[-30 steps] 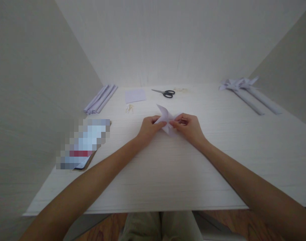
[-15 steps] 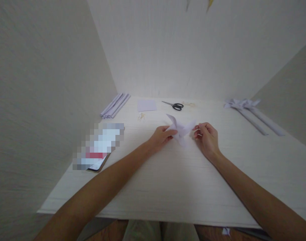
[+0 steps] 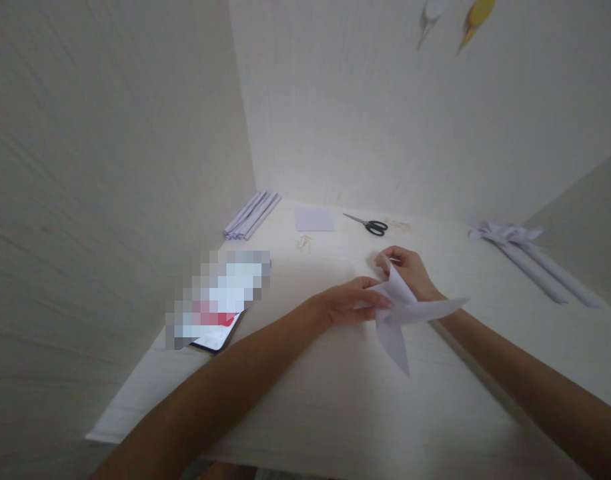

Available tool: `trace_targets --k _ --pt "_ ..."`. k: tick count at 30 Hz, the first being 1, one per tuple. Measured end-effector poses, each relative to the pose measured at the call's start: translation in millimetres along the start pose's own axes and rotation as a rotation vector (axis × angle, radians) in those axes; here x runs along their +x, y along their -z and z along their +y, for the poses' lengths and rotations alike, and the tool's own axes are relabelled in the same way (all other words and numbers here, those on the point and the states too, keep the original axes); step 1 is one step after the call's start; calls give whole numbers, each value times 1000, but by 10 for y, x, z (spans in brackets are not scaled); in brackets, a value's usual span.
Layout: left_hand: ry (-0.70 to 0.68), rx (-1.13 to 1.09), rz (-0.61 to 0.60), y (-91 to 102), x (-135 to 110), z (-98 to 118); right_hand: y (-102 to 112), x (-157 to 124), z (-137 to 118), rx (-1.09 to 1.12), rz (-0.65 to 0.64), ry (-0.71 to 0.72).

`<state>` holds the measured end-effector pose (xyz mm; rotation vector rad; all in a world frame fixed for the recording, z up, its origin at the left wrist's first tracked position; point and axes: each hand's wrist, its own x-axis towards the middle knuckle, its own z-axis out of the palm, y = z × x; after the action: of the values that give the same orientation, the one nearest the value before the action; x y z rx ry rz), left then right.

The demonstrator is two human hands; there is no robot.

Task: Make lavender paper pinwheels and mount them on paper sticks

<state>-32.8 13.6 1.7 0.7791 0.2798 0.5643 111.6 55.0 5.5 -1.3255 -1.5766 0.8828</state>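
Note:
A white paper pinwheel [image 3: 400,308] with pointed blades is pinched between the thumb and fingers of my left hand [image 3: 353,300], above the middle of the table. Beyond it, my right hand [image 3: 403,267] has its fingers curled together close to the table. One upright blade partly covers those fingertips, so what they hold, if anything, is hidden.
Black-handled scissors [image 3: 373,227], a square paper sheet [image 3: 314,220] and small pins [image 3: 304,243] lie toward the back wall. Rolled paper sticks [image 3: 250,217] are at the left, near a phone [image 3: 218,337]. Finished-looking pinwheels on sticks [image 3: 528,263] rest at the right.
My left hand has brought the pinwheel nearer and turned it, blades now pointing right and down. My right hand has moved from beside it to behind it. The camera view has shifted.

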Motion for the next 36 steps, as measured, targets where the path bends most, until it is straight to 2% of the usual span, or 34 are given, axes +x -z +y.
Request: trace_targets --k 4,8,13,18,22,28,33,36 --pt "-8 -26 -68 56 -29 -1 -315 375 -23 -299 -135 291" --pt "-23 -43 -151 102 -52 -4 -629 671 -111 -322 -200 404" --pt "-22 -46 -219 147 -37 -30 -904 904 -216 -410 -329 665" --pt "19 -50 -226 160 -29 -35 -1072 1020 -217 -626 -467 819" --pt "42 -45 -208 140 -42 -10 -1117 1031 -246 -749 -524 877" --pt "46 -18 -129 139 -36 -3 -1083 1002 -285 -789 -535 874" --pt "27 -18 -128 138 -42 19 -1039 967 -243 -791 -470 829" --pt "24 -24 -141 130 -44 26 -994 933 -247 -684 -396 779"
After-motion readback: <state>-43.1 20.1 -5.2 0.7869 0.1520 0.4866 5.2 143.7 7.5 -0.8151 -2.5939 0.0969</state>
